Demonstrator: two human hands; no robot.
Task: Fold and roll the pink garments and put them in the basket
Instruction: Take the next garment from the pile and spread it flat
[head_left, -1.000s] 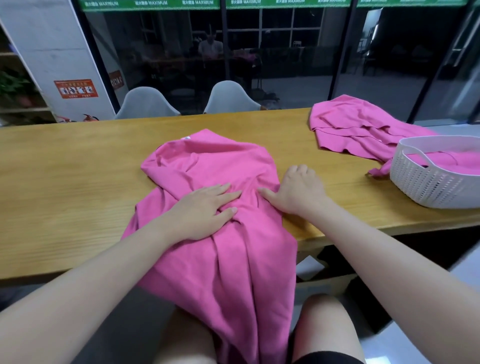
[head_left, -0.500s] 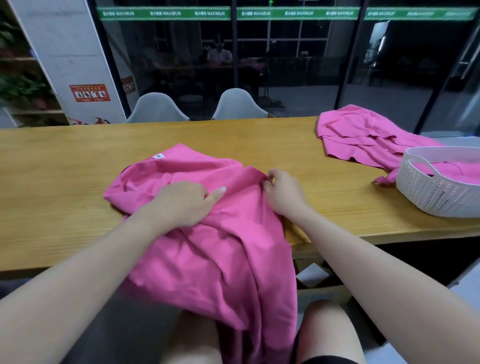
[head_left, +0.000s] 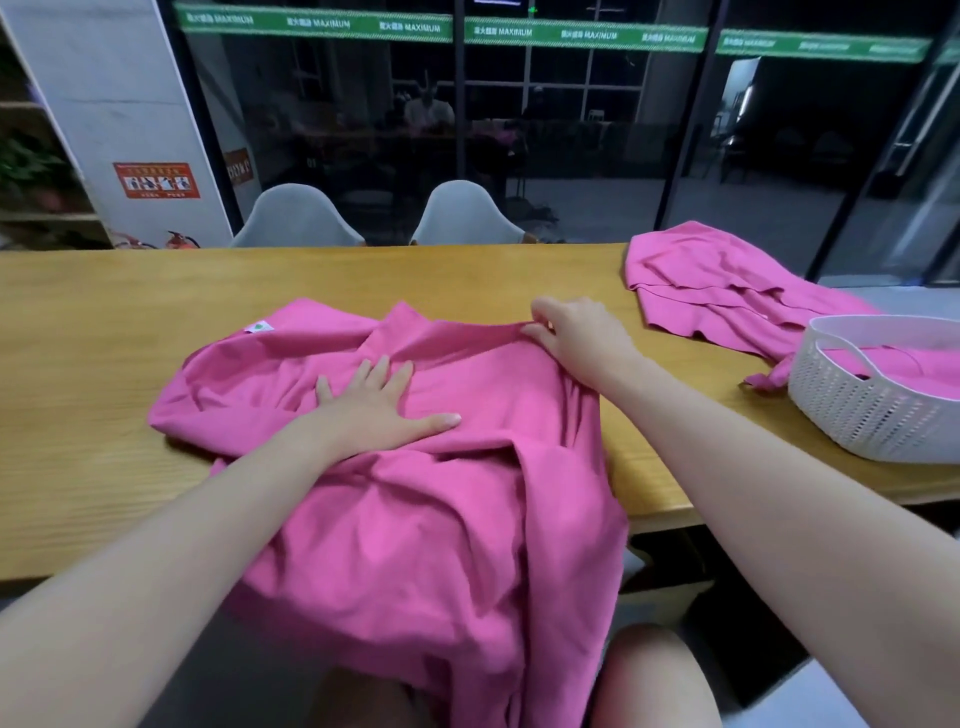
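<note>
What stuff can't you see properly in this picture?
- Head view: the pink garment hangs off the table; its lower end is cut off by the bottom edge.
- The basket runs past the right edge; its wall hides most of the pink cloth inside.
- The white tag is too small to read.

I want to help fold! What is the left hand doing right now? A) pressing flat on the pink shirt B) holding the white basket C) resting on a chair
A: the left hand lies flat, fingers spread, on the pink shirt, far from the white basket.
</note>
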